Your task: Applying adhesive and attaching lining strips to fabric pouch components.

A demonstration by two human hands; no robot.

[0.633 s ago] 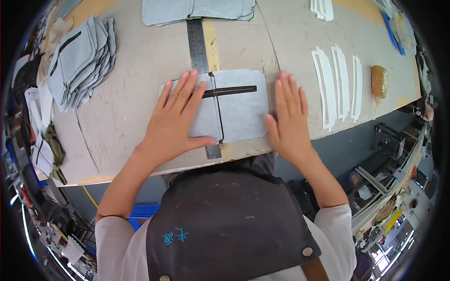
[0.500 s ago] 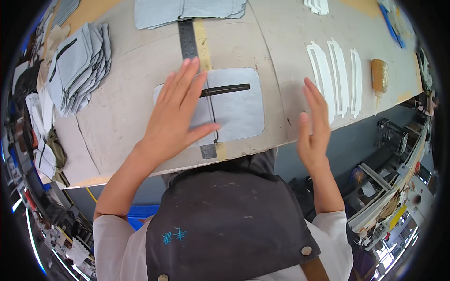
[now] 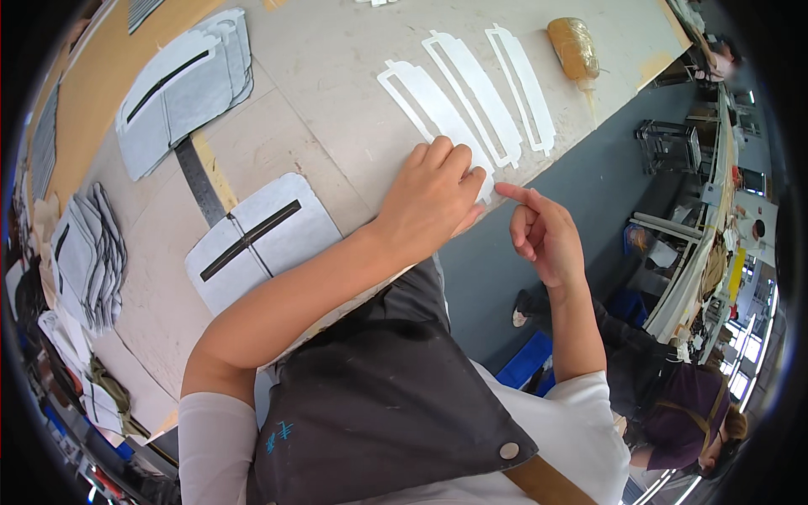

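Note:
A white paper-like strip with a long narrow slot (image 3: 429, 105) lies nearest my left hand (image 3: 433, 198). The fingers of that hand are bent and closed over the strip's near end at the table edge, hiding part of it. Just past this edge is my right hand (image 3: 549, 236), its index finger stretched toward the same end and its other fingers curled, with nothing visible in it. Further right lie two more slotted white strips (image 3: 484, 105) (image 3: 526, 97). A pale grey panel with a black-edged slit (image 3: 295, 240) lies flat beyond my left forearm.
At the far left is a stack of grey panels (image 3: 189, 93) by a dark metal ruler (image 3: 198, 181). Another fanned stack (image 3: 88, 252) sits at the left. A plastic-wrapped amber glue bottle (image 3: 574, 49) lies beyond the strips. Another person (image 3: 686, 412) is at the lower right.
The view has turned right. My left hand has left the grey panel and reached across to the nearest white strip. My right hand's fingers have curled, except the index finger.

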